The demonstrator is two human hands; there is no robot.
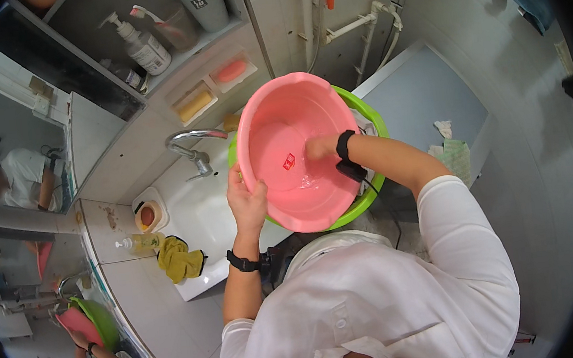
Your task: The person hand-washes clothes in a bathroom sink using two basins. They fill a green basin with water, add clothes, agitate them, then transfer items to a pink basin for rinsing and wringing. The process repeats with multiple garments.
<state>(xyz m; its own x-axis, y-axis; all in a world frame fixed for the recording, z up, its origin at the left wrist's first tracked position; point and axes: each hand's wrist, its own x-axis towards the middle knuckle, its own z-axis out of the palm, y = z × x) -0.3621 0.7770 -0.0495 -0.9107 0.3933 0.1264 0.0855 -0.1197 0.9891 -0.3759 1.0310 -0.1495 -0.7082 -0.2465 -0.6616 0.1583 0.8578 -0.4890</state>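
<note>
A pink plastic basin (280,112) is tilted over a green plastic basin (375,118), whose rim shows around it. My left hand (249,200) grips the pink basin's left rim, thumb on the inside. Inside the pink basin is my right hand (321,147), near its inner wall; its fingers are largely hidden, so I cannot tell their pose. A little water glistens at the bottom beside a red sticker (289,161). White cloth (365,123) partly shows in the green basin.
Left of the basins is a white sink (185,199) with a chrome faucet (196,154). On its edge lie a yellow-green cloth (179,259), a pump bottle (140,242) and a soap dish (149,216). A grey-topped surface (413,94) holds small cloths (454,155). Mirrors stand at far left.
</note>
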